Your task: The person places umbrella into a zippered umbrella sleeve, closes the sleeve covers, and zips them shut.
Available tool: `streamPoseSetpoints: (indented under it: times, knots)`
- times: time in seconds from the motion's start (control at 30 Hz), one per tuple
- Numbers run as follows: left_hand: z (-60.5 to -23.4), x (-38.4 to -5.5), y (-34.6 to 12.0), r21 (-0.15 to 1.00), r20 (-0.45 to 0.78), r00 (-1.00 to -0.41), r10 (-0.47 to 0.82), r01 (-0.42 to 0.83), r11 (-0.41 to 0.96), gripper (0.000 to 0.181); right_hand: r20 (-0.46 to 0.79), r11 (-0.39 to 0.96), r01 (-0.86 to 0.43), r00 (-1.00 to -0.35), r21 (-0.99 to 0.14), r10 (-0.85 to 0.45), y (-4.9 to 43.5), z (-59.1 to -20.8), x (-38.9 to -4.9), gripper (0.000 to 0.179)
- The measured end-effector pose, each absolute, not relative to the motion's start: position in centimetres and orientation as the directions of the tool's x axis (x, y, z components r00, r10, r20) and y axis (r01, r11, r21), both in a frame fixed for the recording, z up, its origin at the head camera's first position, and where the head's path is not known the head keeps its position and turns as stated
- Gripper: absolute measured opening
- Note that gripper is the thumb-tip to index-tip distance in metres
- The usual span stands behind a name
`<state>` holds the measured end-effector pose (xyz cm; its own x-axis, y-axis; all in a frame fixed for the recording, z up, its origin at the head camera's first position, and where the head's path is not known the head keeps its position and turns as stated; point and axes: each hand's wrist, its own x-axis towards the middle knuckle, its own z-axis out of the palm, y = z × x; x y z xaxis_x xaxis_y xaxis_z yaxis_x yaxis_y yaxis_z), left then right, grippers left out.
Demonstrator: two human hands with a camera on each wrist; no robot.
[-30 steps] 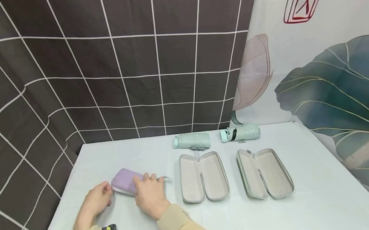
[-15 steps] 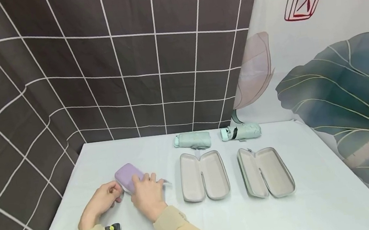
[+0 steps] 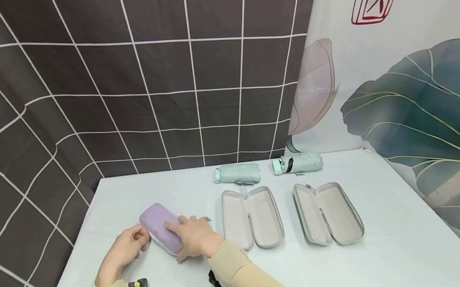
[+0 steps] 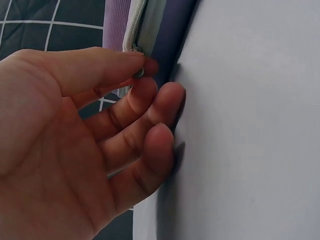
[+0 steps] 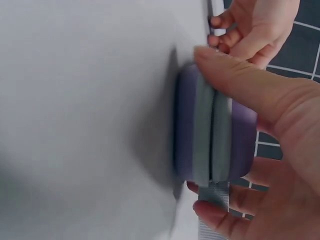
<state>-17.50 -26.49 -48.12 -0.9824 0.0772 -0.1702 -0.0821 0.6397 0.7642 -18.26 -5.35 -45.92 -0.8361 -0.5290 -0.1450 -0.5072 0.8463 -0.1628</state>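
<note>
A purple zip-up pencil case (image 3: 159, 223) with a pale zipper band lies at the left of the table. My left hand (image 3: 127, 246) is at its far-left end. In the left wrist view, thumb and index finger pinch the small zipper pull (image 4: 139, 73), and the other fingers are loosely curled near the tabletop. My right hand (image 3: 195, 236) grips the case's near-right end. The right wrist view shows the thumb on one side of the case (image 5: 202, 135) and fingers on the other, beside a grey fabric strap (image 5: 215, 195).
Two pencil cases with pale linings lie unzipped and spread, one at the middle (image 3: 266, 217) and one farther right (image 3: 340, 214). Behind them lie two folded mint-green umbrellas, the left one (image 3: 239, 174) and the right one (image 3: 302, 162). A dark gridded cloth (image 3: 170, 103) hangs behind the white table (image 3: 396, 257).
My right hand has shifted its hold toward the right end of the case, with its thumb now on the near side. The left hand moved right with the case, then slightly back left.
</note>
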Motion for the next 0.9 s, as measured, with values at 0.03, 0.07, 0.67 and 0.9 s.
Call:
streamPoseSetpoints:
  times: [0.03, 0.07, 0.67, 0.9]
  knots:
    - [-48.1, -17.5, -26.5, 0.762, -0.172, -0.982, 0.072, -0.086, 0.642, 0.01, -0.134, 0.846, -0.507, -0.838, -0.162, -0.528, -5.4, -46.0, -18.2, 0.093]
    - [-48.1, -17.5, -26.5, 0.761, -0.174, -0.982, 0.068, -0.09, 0.643, 0.01, -0.12, 0.848, -0.507, -0.842, -0.157, -0.526, -5.6, -46.2, -18.2, 0.093]
    - [-48.3, -17.6, -26.5, 0.756, -0.18, -0.982, 0.061, -0.098, 0.647, 0.012, 0.017, 0.919, -0.392, -0.92, -0.043, -0.391, -9.0, -47.3, -16.4, 0.102]
    - [-48.3, -17.5, -26.6, 0.759, -0.185, -0.981, 0.065, -0.101, 0.643, 0.012, 0.047, 0.942, -0.335, -0.941, -0.008, -0.334, -10.5, -47.9, -16.1, 0.106]
